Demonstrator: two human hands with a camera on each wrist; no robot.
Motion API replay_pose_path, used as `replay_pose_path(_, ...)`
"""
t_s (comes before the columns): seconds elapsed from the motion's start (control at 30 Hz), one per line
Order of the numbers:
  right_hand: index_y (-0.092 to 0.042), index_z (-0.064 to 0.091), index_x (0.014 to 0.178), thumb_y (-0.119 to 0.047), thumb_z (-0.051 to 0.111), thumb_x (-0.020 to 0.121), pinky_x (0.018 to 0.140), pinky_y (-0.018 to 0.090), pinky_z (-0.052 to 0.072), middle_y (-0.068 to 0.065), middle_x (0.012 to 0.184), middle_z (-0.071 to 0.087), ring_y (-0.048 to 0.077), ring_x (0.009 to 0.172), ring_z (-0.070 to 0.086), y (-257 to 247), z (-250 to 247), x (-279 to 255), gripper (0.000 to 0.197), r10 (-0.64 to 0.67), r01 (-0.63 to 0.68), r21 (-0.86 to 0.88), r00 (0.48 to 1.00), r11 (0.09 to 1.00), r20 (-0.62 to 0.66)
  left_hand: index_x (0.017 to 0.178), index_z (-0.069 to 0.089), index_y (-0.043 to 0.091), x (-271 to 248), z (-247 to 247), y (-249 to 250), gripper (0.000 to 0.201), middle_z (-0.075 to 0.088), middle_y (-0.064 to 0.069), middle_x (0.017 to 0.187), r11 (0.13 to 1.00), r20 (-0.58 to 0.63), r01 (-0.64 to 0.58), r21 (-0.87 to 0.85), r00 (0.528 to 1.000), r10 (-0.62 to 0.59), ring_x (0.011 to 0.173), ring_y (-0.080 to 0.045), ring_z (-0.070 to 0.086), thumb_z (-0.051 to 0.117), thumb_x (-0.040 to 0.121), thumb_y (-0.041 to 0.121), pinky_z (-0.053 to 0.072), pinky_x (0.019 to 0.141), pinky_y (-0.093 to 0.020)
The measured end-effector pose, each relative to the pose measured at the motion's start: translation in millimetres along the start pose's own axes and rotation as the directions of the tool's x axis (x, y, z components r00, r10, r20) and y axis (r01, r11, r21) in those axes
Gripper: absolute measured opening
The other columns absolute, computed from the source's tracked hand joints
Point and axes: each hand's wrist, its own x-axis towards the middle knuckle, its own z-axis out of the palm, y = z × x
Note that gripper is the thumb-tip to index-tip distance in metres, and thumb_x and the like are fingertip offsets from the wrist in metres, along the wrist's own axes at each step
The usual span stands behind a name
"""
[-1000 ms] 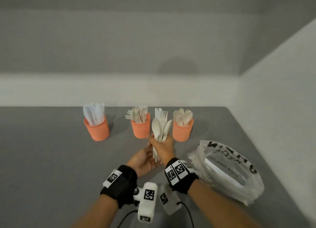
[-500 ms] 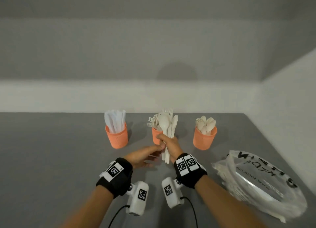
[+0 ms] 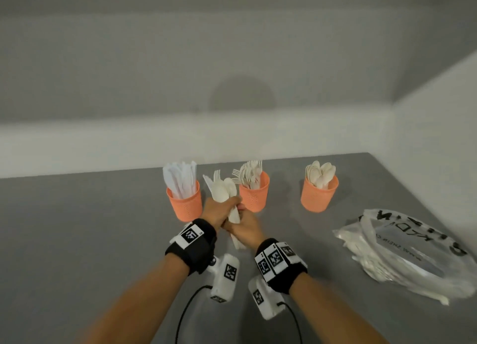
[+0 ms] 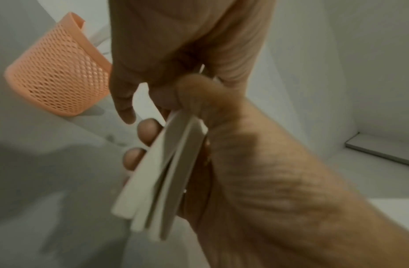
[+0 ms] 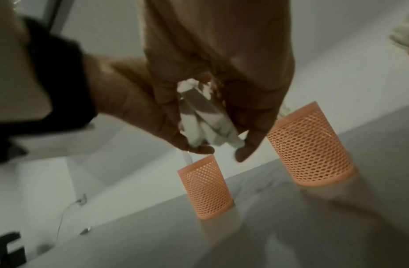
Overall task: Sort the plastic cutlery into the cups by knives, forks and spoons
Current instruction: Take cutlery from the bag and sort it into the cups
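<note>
Sorting step, mid-frame: left hand (image 3: 219, 212) and right hand (image 3: 246, 227) both grip mixed cutlery bundle (image 3: 224, 189), w/ cups behind. Next, probably: pull one piece, drop in matching cup.

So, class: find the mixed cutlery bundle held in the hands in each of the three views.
Head: bundle centre, between knife cup and fork cup.
Left wrist: handle ends centre, fanned downward.
Right wrist: handles upper centre, between fingers.
Shared landmark: the orange mesh cups.
</note>
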Motion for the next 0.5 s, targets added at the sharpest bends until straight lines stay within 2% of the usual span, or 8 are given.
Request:
replay_pose_path(0.03,-0.035,0.054,0.085,-0.024,0.066,0.074,0.068,0.038,0.056,-0.002,0.08,0.066,0.014,0.07,0.065,0.2,2.9,-1.2,0.02,-0.015,0.015,-0.008,1.0,1.0,-0.021,0.075,0.063,0.007,3.0,0.3,0.1,0.009,0.067,0.001,0.057,1.0,-0.027,0.003,-0.003,1.0,-0.003,0.047,-0.006,0.062,0.064,0.083,0.011,0.05,0.047,-0.015)
replay_pose_path(0.07,-0.032,0.054,0.092,-0.024,0.066,0.076,0.064,0.039,0.055,-0.001,0.079,0.064,0.017,0.068,0.063,0.6,5.4,-1.8,0.021,-0.035,0.036,0.044,0.999,0.998,-0.033,0.072,0.062,0.008,5.5,1.0,0.9,0.011,0.066,0.0,0.058,1.0,-0.043,-0.001,0.0,0.999,0.001,0.049,-0.007,0.062,0.065,0.082,0.012,0.052,0.051,-0.017)
replay_pose_path(0.17,-0.016,0.05,0.112,-0.021,0.053,0.089,0.042,0.025,0.041,-0.004,0.06,0.051,0.009,0.044,0.048,-3.0,5.9,0.2,0.024,-0.038,0.045,0.197,0.998,0.979,-0.04,0.075,0.062,0.009,9.7,3.9,8.4,0.018,0.066,-0.006,0.069,0.997,-0.002,-0.028,0.067,1.0,0.028,0.068,-0.019,0.064,0.07,0.079,0.025,0.053,0.074,-0.03)
replay_pose_path(0.23,-0.016,0.048,0.102,-0.024,0.045,0.095,0.036,0.019,0.029,-0.006,0.048,0.04,0.006,0.033,0.034,-4.3,-1.0,4.7,0.011,0.022,-0.014,0.258,0.999,0.966,-0.027,0.09,0.064,0.01,8.0,6.0,15.0,0.032,0.068,-0.01,0.082,0.994,0.08,-0.058,0.094,0.996,0.051,0.081,-0.024,0.065,0.065,0.081,0.041,0.053,0.081,-0.035)
replay_pose_path(0.3,-0.016,0.048,0.08,-0.029,0.046,0.097,0.036,0.016,0.022,-0.008,0.041,0.034,0.006,0.031,0.027,-9.1,-10.2,7.5,0.022,0.061,-0.069,0.356,0.998,0.932,0.032,0.098,0.064,0.012,5.4,3.9,21.2,0.041,0.068,-0.004,0.077,0.995,0.116,-0.069,0.066,0.991,0.062,0.077,-0.02,0.064,0.056,0.085,0.05,0.052,0.078,-0.032)
replay_pose_path(0.33,-0.017,0.049,0.076,-0.033,0.047,0.096,0.036,0.015,0.021,-0.009,0.04,0.034,0.005,0.031,0.026,-11.7,-14.2,8.9,0.025,0.065,-0.087,0.402,0.996,0.912,0.067,0.093,0.064,0.013,5.8,1.7,23.6,0.04,0.065,0.002,0.068,0.997,0.1,-0.073,0.039,0.993,0.069,0.069,-0.016,0.062,0.053,0.087,0.051,0.052,0.073,-0.028)
replay_pose_path(0.4,-0.017,0.053,0.083,-0.041,0.048,0.094,0.034,0.013,0.021,-0.008,0.041,0.038,0.004,0.03,0.027,-14.8,-22.0,10.6,0.026,0.054,-0.115,0.471,0.989,0.874,0.139,0.081,0.06,0.015,7.6,-2.6,27.1,0.031,0.062,0.007,0.06,0.995,0.037,-0.095,-0.016,0.995,0.095,0.06,-0.012,0.06,0.051,0.091,0.044,0.051,0.062,-0.023)
replay_pose_path(0.5,-0.015,0.056,0.094,-0.047,0.045,0.093,0.03,0.012,0.023,-0.008,0.043,0.043,0.002,0.028,0.028,-13.6,-26.0,14.5,0.033,0.054,-0.158,0.543,0.978,0.825,0.203,0.099,0.059,0.009,11.9,-5.4,30.4,0.025,0.063,-0.002,0.08,0.99,-0.084,-0.139,-0.032,0.987,0.135,0.067,-0.012,0.061,0.055,0.091,0.032,0.053,0.058,-0.022)
